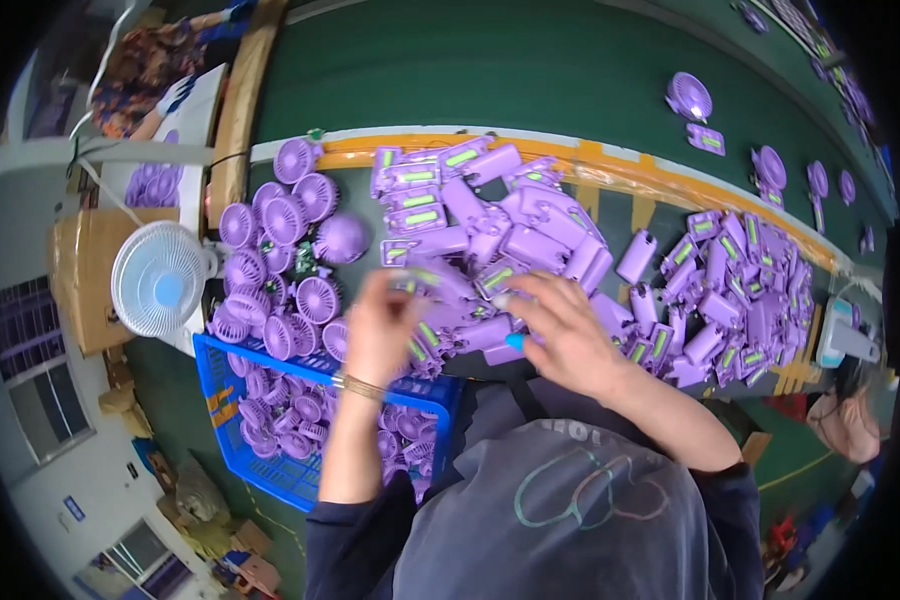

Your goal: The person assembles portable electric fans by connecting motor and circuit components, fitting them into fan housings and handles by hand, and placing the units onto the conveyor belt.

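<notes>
My left hand (382, 325) is over the near left side of a heap of purple plastic casings (535, 243). Its fingers are blurred, and whether they hold a casing is hidden. To the right, my right hand (573, 340) hovers at the heap's near edge, thumb and fingers apart. A blue cover (515, 341) sits on one of its digits, and a whitish tip shows on another. Many casings carry yellow-green strips. Left of the heap lie round purple fan heads (285, 220), some with small green circuit boards (305, 262) among them.
A blue crate (232, 455) of fan heads stands below the bench edge. Another casing pile (720, 300) lies right. Beyond an orange-taped rail (610, 168) runs a green belt (470, 70) carrying fan parts. A white fan (160, 278) stands left; a gloved co-worker's hand (177, 95) shows far left.
</notes>
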Action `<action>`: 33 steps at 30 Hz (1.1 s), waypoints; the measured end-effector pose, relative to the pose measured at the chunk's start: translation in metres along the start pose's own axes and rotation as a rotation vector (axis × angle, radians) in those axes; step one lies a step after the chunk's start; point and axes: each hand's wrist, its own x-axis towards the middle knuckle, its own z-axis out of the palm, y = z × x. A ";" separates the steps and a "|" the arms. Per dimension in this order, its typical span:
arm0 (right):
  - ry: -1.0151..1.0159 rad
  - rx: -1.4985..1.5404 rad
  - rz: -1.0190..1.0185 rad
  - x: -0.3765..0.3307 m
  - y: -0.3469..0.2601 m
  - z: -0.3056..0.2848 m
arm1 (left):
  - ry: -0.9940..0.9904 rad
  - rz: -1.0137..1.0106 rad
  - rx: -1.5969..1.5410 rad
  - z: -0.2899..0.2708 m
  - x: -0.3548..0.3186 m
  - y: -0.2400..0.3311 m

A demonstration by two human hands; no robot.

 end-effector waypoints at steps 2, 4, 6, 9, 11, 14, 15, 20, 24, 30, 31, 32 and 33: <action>-0.022 -0.055 -0.156 0.017 -0.024 0.005 | 0.019 0.270 0.140 0.017 -0.028 0.029; -0.179 0.589 0.357 0.013 -0.026 0.029 | -0.008 0.160 -0.093 0.025 -0.039 0.044; -0.197 0.856 0.479 0.006 -0.019 0.039 | -0.088 0.144 -0.219 0.028 -0.039 0.032; -0.301 1.102 0.667 -0.019 -0.003 0.050 | -0.376 0.066 -0.261 0.020 -0.040 0.026; -0.389 1.105 0.779 -0.036 -0.001 0.059 | -0.203 0.329 -0.065 0.009 -0.021 -0.009; -0.442 1.022 0.845 -0.044 -0.007 0.058 | 0.479 0.025 -0.138 -0.042 0.043 -0.091; -0.411 0.962 0.821 -0.042 -0.009 0.057 | 0.593 0.024 0.161 -0.064 0.057 -0.116; -0.322 0.727 0.662 -0.033 -0.017 0.056 | 0.400 0.033 0.540 -0.105 0.087 -0.194; -0.273 0.735 0.775 -0.026 -0.024 0.057 | 0.308 0.023 0.581 -0.112 0.096 -0.200; -0.219 0.790 0.797 -0.026 -0.030 0.054 | 0.447 0.063 0.106 -0.126 0.070 -0.150; -0.195 0.792 0.807 -0.021 -0.035 0.049 | 0.426 0.025 -0.358 -0.126 0.062 -0.135; -0.169 0.793 0.822 -0.016 -0.040 0.044 | 0.384 -0.016 -0.822 -0.122 0.055 -0.119; -0.160 0.786 0.830 -0.010 -0.047 0.037 | 0.372 -0.016 -0.830 -0.117 0.047 -0.102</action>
